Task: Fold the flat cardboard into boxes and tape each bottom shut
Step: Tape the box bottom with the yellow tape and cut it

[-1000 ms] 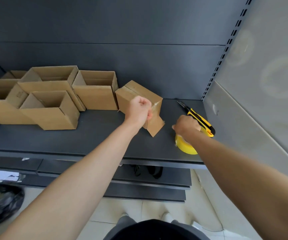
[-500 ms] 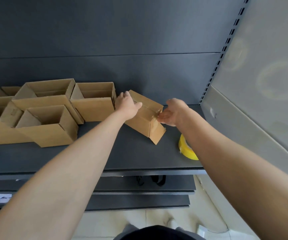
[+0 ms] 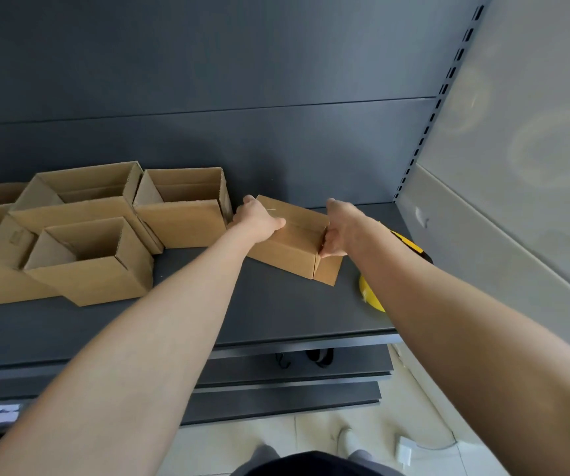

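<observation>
The closed brown cardboard box [image 3: 287, 257] is lying at an angle on the dark grey metal shelf [image 3: 242, 314], toward the shelf's rear right corner. The left hand [image 3: 257, 219] is resting on the box's top at its left end. Its thumb is stretching flat along the top panel, and its fingers [image 3: 249, 199] are curling over the far edge. The right hand [image 3: 340, 226] is gripping the box's right end, its fingers [image 3: 328, 248] pressed together and pinching the end panel's upper edge. A yellow roll of tape [image 3: 369, 297] is lying near the shelf's front right corner, partly hidden by the right forearm. Several open-topped brown cardboard boxes [image 3: 180, 219] are standing clustered over the shelf's left half, the nearest just beside the held box.
</observation>
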Motion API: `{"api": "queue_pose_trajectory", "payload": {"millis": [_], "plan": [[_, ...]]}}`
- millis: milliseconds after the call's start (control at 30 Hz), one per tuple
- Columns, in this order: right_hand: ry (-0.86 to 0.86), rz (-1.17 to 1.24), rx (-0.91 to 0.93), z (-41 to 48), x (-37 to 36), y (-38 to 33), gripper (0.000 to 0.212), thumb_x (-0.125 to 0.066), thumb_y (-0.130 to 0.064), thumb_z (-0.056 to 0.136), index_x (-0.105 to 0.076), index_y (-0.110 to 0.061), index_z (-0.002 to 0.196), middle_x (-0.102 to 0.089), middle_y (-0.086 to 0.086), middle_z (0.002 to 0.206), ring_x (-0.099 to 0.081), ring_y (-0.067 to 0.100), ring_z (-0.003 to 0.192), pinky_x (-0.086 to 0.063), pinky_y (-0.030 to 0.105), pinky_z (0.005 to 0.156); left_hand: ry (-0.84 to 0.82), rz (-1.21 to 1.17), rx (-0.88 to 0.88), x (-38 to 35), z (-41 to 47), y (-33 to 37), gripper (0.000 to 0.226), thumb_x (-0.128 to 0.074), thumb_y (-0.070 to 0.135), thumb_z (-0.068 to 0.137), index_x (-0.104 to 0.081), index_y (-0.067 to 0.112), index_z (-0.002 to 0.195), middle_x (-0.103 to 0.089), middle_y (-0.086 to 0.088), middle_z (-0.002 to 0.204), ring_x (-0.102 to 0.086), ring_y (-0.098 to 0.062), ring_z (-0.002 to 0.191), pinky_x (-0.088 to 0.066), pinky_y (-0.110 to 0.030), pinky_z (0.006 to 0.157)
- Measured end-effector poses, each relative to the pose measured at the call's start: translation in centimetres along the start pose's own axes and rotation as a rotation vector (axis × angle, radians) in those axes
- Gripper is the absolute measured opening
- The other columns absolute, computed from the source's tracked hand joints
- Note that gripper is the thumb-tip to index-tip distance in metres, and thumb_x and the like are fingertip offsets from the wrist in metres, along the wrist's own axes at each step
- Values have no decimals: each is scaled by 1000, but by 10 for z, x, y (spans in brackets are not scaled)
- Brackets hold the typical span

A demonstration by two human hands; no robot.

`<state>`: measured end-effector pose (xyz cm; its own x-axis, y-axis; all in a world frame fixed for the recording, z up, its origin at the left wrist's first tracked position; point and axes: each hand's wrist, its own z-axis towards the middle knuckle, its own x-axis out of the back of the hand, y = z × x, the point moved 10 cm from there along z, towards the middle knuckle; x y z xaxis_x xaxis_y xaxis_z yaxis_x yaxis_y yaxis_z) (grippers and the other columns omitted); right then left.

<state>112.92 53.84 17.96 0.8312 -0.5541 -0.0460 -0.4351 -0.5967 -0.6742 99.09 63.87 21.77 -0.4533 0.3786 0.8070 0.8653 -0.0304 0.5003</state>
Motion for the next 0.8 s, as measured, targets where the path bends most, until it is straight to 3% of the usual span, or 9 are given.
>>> {"api": "queue_pose_trajectory", "payload": {"millis": [233, 333, 500, 667, 733, 800], "plan": [[19, -56, -11, 39, 7, 18, 56, -41, -56, 83, -41, -20, 127, -49, 5, 123, -50, 34, 112, -39, 50, 100, 27, -52, 37, -2, -9, -18, 75, -65, 48, 84, -37, 5, 139, -49, -10, 137, -50, -29, 121, -42, -32, 83], [14, -71, -18, 48, 12, 25, 74, -42, -65, 76, -38, -22, 136, -49, 3, 125, -50, 32, 114, -37, 50, 102, 2, -80, 72, -9, -13, -26, 83, -60, 49, 87, -22, 7, 148, -41, -10, 144, -46, -31, 127, -43, -36, 92], [40, -34, -34, 12, 13, 22, 70, -43, -70, 81, -40, -20, 130, -48, 1, 127, -49, 27, 114, -37, 44, 103, 35, -326, 120, -10, -21, -36, 73, -56, 40, 93, -20, 9, 148, -35, -9, 149, -42, -30, 131, -40, -40, 100], [66, 38, 22, -7, 17, 13, 71, -46, -66, 84, -40, -21, 140, -43, -3, 141, -45, 24, 126, -36, 42, 108, 126, -538, 179, -3, -29, -38, 29, -59, 25, 93, -49, 9, 115, -54, -8, 120, -53, -27, 106, -42, -33, 82], [92, 61, 87, -15, 23, 3, 66, -42, -62, 89, -38, -23, 142, -41, -3, 144, -42, 23, 130, -36, 43, 109, 142, -598, 188, -3, -34, -39, 13, -56, 21, 95, -48, 11, 99, -54, -6, 101, -50, -21, 92, -40, -29, 77], [131, 48, 144, -20, 32, -7, 61, -41, -61, 89, -44, -23, 136, -49, -1, 136, -49, 24, 121, -41, 41, 104, 156, -643, 194, -5, -40, -40, 12, -54, 21, 96, -47, 11, 93, -50, -1, 83, -48, -18, 83, -39, -30, 73]]}}
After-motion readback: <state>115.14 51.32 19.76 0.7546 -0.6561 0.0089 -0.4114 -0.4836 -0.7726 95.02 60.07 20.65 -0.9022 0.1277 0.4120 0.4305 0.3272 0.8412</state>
